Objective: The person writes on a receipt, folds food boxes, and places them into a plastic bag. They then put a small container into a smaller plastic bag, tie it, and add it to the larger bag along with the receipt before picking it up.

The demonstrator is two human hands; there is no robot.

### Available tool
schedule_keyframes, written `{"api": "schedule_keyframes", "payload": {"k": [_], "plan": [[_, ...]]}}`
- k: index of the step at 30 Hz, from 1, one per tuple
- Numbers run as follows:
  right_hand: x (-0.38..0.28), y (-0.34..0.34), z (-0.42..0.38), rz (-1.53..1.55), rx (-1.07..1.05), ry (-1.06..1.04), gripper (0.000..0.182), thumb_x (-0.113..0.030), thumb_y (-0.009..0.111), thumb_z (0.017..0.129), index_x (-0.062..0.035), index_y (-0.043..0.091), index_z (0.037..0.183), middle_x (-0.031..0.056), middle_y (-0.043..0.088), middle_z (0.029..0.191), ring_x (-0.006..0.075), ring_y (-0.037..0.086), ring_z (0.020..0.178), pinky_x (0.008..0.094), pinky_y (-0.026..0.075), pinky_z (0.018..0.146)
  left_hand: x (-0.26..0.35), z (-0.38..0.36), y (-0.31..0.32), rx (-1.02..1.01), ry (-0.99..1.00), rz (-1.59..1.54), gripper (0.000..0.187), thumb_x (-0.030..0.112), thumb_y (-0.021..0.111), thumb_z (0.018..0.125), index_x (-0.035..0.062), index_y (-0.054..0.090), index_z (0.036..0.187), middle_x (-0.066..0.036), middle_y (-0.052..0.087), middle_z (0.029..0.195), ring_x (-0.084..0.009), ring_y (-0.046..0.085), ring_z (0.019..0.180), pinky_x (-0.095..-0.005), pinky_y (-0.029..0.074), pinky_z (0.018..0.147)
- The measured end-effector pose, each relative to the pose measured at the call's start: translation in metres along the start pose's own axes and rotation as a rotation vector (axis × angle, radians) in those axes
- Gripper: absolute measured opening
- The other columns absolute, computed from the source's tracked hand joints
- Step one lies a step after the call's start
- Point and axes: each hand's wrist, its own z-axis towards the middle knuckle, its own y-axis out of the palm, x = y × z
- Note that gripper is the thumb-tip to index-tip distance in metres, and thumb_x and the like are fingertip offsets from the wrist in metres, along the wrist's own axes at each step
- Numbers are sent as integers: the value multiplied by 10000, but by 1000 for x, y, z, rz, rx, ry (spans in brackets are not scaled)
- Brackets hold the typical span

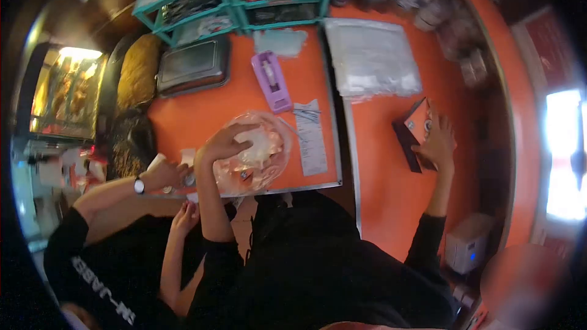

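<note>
Far left: lit display case (68,95), food behind its glass, too blurred to name.
Beside the case: yellow-brown bulky item (138,70), nature unclear; dark plastic bag (142,134) nearer the person.
Co-worker: dark sleeve (61,241), white-faced watch (139,185) on one wrist; one hand (164,174) at the counter edge by small pale items, the other (185,217) lower, just off the edge. What they hold, cannot tell.
Back left: dark lidded container (193,65) on the orange counter (183,116), teal rack (237,1) behind it, packets on its shelves.
Left hand: palm down on the clear plastic bag, fingers spread, not closed round anything. Left hand (231,142), clear plastic bag (269,168).
Bag: near the counter's front edge; pale and reddish contents seen through film, details unclear.
Centre: purple device (271,82) lying behind the bag; printed slip (312,146) just right of the bag.
Gap: dark strip between the two counter sections.
Back right: stack of clear plastic sheets or bags (373,58) on the right section (382,195).
Right hand: spread over the black-and-orange box, touching it; firm grasp or light rest, cannot tell. Right hand (438,140), black-and-orange box (408,131).
Box: on the right section, nearer than the stack, sitting at an angle.
</note>
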Motion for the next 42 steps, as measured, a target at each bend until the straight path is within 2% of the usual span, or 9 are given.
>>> {"api": "schedule_keyframes", "payload": {"k": [6,11,15,20,22,24,26,29,42], "plan": [[-158,-10,-2,624,-28,-786,1078,-226,862,497,-108,321,1422,174,468,1271,397,433,1199,479,336,1036,-2,-29,8,612,55,-249,251,155,525,945,36,618,1146,-46,648,957,-114,603,774,-273,496,678],[-326,35,-8,547,-257,-1343,1091,-228,829,489,-129,306,1441,179,455,1315,390,402,1257,487,274,1091,-24,-56,36,907,105,-1028,402,329,387,1021,39,535,1257,-73,581,1166,-157,542,1085,-346,427,940],[-372,111,-12,245,-202,-1466,1175,-302,864,447,-158,283,1458,175,439,1351,395,382,1286,497,263,1104,-62,-70,70,830,-19,-908,561,381,557,943,65,398,1379,-76,463,1327,-201,424,1260,-384,341,1061],[-292,79,-8,590,-175,-1173,1214,-342,882,448,-114,261,1466,207,397,1370,426,328,1315,542,232,1106,-29,-71,109,776,57,-442,1309,374,910,538,89,55,1488,-162,231,1482,-267,375,1299,-429,319,1096],[-216,89,14,636,-483,-806,1251,-402,883,484,-91,203,1487,250,233,1496,471,224,1362,576,189,1111,-20,-71,115,770,49,-496,1350,350,917,534,82,-1,1487,-224,300,1432,-272,388,1287,-418,337,1078],[-107,78,9,197,122,-280,1313,-484,864,492,-66,133,1499,329,196,1487,511,184,1367,579,164,1117,-20,-68,118,765,43,-513,1348,348,916,533,79,2,1486,-224,300,1431,-272,388,1287,-418,338,1078],[-31,25,6,233,-201,136,1385,-429,884,457,-118,45,1514,300,176,1511,533,114,1380,637,42,1107,-23,-65,117,748,48,-515,1347,345,916,532,76,5,1485,-224,301,1431,-273,388,1287,-417,339,1077],[36,76,8,225,-148,118,1405,-407,891,428,-124,45,1513,279,312,1450,486,268,1335,637,201,1067,-26,-66,113,744,51,-489,1344,342,916,530,71,9,1484,-224,302,1430,-273,389,1287,-415,340,1076],[-340,33,9,439,-241,-1405,1078,-148,765,464,-166,311,1441,162,485,1224,368,436,1188,502,344,993,-27,-71,114,753,45,-491,1333,326,916,524,51,28,1479,-223,305,1426,-277,389,1288,-409,345,1073]]}}
